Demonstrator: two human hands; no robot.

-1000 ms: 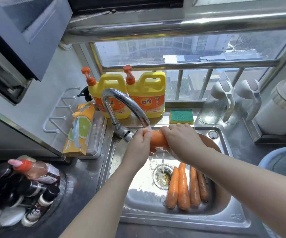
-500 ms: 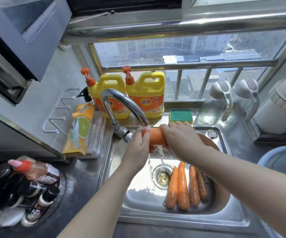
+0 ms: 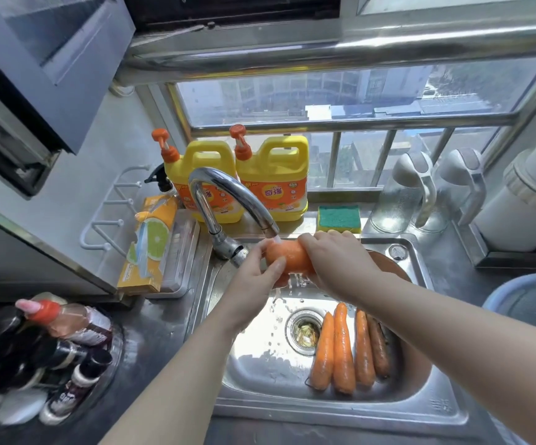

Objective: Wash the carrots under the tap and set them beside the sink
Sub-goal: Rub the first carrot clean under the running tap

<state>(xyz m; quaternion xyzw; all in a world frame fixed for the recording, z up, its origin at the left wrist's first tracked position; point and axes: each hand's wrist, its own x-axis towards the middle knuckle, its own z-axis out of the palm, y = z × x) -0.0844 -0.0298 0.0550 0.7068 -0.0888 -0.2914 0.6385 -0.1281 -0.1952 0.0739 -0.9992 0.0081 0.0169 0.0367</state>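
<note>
since a second ago little has shifted: both hands stay at the spout, and the left hand (image 3: 253, 274) has slid its fingers a touch further over the blunt end of the carrot (image 3: 289, 256), which reads as rubbing. the left hand curls round that end from the near side. the right hand (image 3: 337, 261) wraps the other end from above, fingers curled over it.

the carrot sits crosswise between the two hands, directly under the mouth of the tap (image 3: 228, 194), so the stream hits its bare middle and runs off below the hands into the sink (image 3: 420, 390). holding both ends likely lets the person roll it and scrub it all round.

four carrots (image 3: 347, 348) lie side by side under the right forearm, on the near side of the right hand, just beside the drain (image 3: 303, 329). they look wet, but i cannot tell if they are washed. none lies on the bench (image 3: 163, 322) left of the left forearm yet, so the setting-aside is not yet done.
</note>
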